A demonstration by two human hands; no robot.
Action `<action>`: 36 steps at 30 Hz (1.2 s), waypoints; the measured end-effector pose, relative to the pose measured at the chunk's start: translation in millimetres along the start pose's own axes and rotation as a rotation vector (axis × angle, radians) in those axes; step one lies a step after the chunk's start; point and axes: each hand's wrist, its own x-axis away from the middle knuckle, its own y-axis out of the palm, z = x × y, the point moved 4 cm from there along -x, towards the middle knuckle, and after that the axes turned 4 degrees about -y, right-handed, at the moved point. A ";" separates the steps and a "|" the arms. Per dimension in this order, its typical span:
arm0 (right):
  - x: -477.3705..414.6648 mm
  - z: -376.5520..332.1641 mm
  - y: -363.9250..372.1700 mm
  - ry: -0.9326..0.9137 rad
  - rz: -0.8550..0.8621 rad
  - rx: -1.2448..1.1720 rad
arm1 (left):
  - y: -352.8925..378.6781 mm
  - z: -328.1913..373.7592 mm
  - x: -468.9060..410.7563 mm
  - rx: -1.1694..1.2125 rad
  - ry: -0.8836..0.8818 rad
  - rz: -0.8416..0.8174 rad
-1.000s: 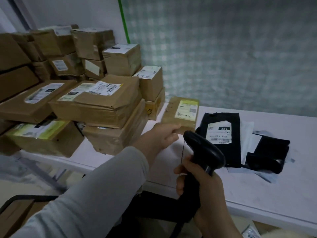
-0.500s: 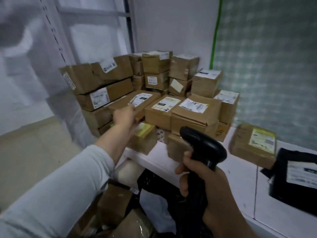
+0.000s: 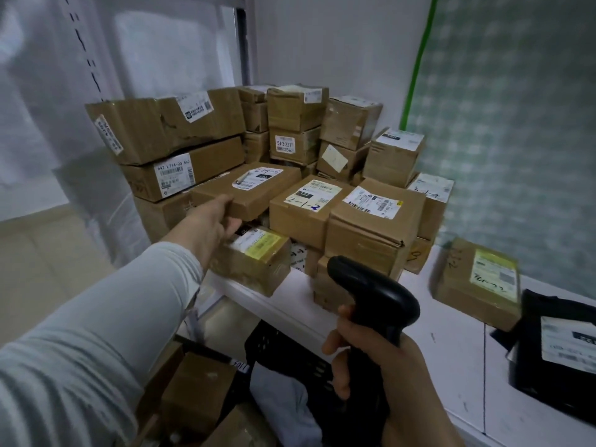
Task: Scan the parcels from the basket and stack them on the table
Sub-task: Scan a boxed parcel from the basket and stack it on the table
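Fingers (image 3: 233, 224) on flat box (image 3: 222, 192) amid cartons (image 3: 374, 227); right hand (image 3: 383, 369) on scanner (image 3: 371, 287)

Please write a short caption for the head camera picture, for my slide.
Left hand grips a flat parcel on the stack of boxes while the right hand holds a black scanner.

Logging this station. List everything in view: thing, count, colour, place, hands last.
brown cardboard parcels: many, brown, stacked at the table's left end.
flat brown cardboard box: one, brown, on the stack's front.
yellow-labelled brown parcel: one, brown, alone right of the stack.
black plastic mailer bag: one, black, table's right.
white table: one, white, beneath them.
black plastic basket: one, black, below the table.
black handheld barcode scanner: one, black, in the right hand.
left hand: grips the flat box.
right hand: grips the scanner.
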 end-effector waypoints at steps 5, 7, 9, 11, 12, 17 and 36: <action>9.1 2.7 6.7 0.000 -0.031 0.003 | -0.5 8.0 5.7 0.013 -0.006 -0.065; 14.9 0.8 8.5 -0.009 -0.036 -0.001 | -1.5 12.5 13.7 0.048 0.001 -0.085; 21.7 -3.0 8.5 -0.027 -0.036 -0.006 | -2.9 14.4 23.8 0.090 0.039 -0.103; 28.9 -7.7 5.8 -0.054 -0.025 -0.008 | -2.5 12.9 43.3 0.150 0.111 -0.146; 32.9 -10.2 3.5 -0.066 -0.015 -0.007 | -1.1 10.1 57.2 0.177 0.157 -0.177; 60.9 -22.1 -17.4 -0.167 0.090 -0.060 | 21.8 -14.5 145.6 0.144 0.403 -0.334; 132.4 -50.5 -157.2 -0.424 0.491 -0.280 | 195.4 -187.5 216.2 -1.260 1.174 -0.215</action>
